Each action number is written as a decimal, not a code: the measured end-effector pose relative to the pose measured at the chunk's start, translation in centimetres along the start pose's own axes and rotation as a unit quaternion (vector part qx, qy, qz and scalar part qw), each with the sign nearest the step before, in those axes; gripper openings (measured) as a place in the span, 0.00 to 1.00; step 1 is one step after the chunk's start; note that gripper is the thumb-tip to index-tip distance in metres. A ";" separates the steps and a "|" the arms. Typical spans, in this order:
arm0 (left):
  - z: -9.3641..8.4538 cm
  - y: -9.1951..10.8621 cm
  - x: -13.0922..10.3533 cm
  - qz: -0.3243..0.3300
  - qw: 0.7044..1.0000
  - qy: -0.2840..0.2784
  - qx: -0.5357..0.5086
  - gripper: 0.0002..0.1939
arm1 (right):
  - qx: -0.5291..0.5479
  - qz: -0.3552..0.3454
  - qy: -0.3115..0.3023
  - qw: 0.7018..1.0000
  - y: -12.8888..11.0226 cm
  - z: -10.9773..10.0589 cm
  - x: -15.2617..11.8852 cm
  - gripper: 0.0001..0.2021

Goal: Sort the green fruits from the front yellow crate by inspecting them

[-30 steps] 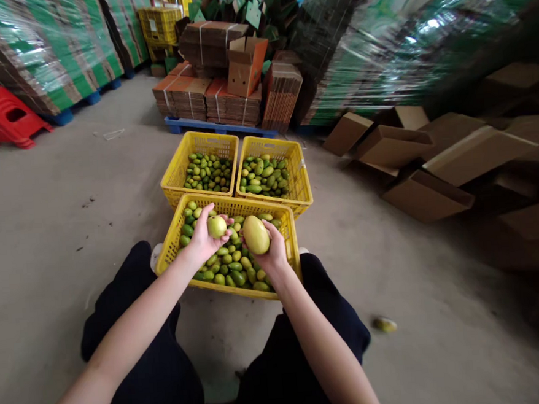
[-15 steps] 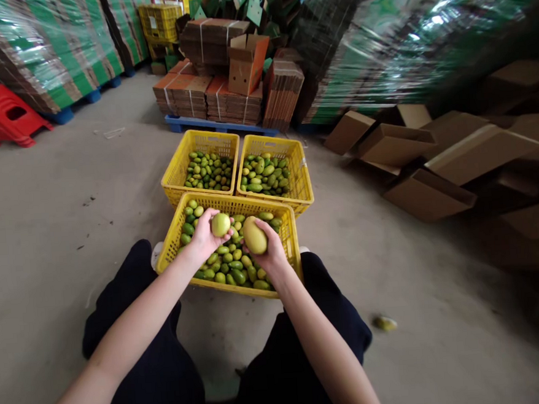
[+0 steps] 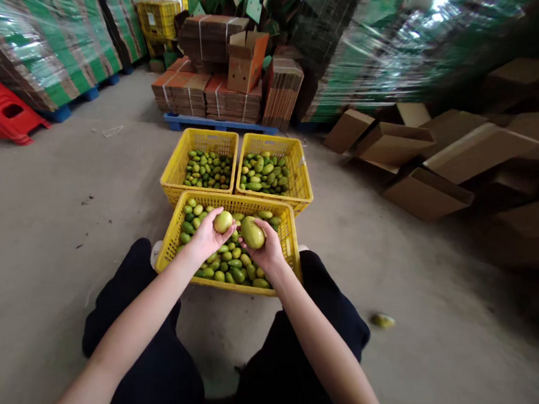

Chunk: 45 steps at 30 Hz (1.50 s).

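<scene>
Lower centre of frame: dark-clad legs (image 3: 144,358) spread wide, a pale shoe (image 3: 155,253) just beside the near crate (image 3: 238,288); a knock from the foot could jolt it. Lower right, one loose fruit (image 3: 382,320) lies on the floor (image 3: 427,351), near the knee; underfoot it might roll or be crushed. Mid-frame, over the near crate: left hand (image 3: 202,238) curled about a small fruit (image 3: 223,221), fingers beneath and thumb behind, top side uncovered. Right hand (image 3: 268,251) grips a large fruit (image 3: 252,233) from its right side, most of its face exposed. Smooth skins, probably slick; a loosened hold could drop either onto the green fruit (image 3: 236,274) below and bruise both. Hands very near each other, so a careless turn could knock one fruit against the other. Large one likelier to slip, being wide for the fingers. Beyond, centre: left rear crate (image 3: 175,167) and right rear crate (image 3: 300,169), both part-filled, set close behind the near one; a hard shove there could shift all three. Right of frame, open cartons (image 3: 439,193) heaped at odd angles, might slide if bumped. Farther, top centre, bundled cardboard (image 3: 181,94) on a blue pallet (image 3: 218,126).
</scene>
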<state>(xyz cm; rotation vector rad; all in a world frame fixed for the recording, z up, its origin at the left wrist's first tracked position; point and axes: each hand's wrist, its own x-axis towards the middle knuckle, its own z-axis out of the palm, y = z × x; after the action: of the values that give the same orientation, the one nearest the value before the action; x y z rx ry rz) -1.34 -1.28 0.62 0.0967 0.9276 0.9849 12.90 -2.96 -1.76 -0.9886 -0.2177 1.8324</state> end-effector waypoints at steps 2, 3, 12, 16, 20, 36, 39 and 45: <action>-0.1 0.0 0.1 -0.012 1.000 -0.012 0.011 0.10 | 0.011 0.002 -0.019 1.000 -0.1 0.0 -0.1 0.07; -0.1 0.0 0.1 -0.006 1.000 -0.016 0.009 0.10 | 0.019 0.006 -0.025 0.999 -0.2 0.0 -0.1 0.08; 0.5 0.4 -0.6 -0.033 0.999 0.007 -0.034 0.15 | 0.086 0.049 0.022 0.995 -0.7 -0.1 -0.4 0.12; -0.1 -0.2 0.0 -0.051 0.999 -0.018 -0.003 0.15 | 0.086 0.059 0.044 0.994 -0.7 -0.1 -0.3 0.13; -0.5 -0.5 0.7 -0.067 0.997 -0.034 0.014 0.20 | 0.076 0.071 0.038 0.994 -0.5 -0.6 0.2 0.15; -0.2 -0.5 0.2 -0.046 0.987 -0.109 0.113 0.24 | 0.001 0.049 -0.114 0.992 -0.2 -1.3 0.3 0.20; 0.0 -0.4 0.1 -0.028 0.984 -0.114 0.135 0.22 | -0.018 0.024 -0.154 0.988 -0.3 -1.3 0.1 0.15; -0.5 -0.4 0.4 0.024 0.970 -0.107 0.216 0.25 | -0.069 -0.008 -0.175 0.982 -0.1 -1.2 0.0 0.09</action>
<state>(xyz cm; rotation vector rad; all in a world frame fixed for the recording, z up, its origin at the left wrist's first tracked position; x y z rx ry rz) -1.33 -1.42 -0.16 0.5842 0.9285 0.7853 13.81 -3.20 -2.43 -0.7474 -0.5712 1.9888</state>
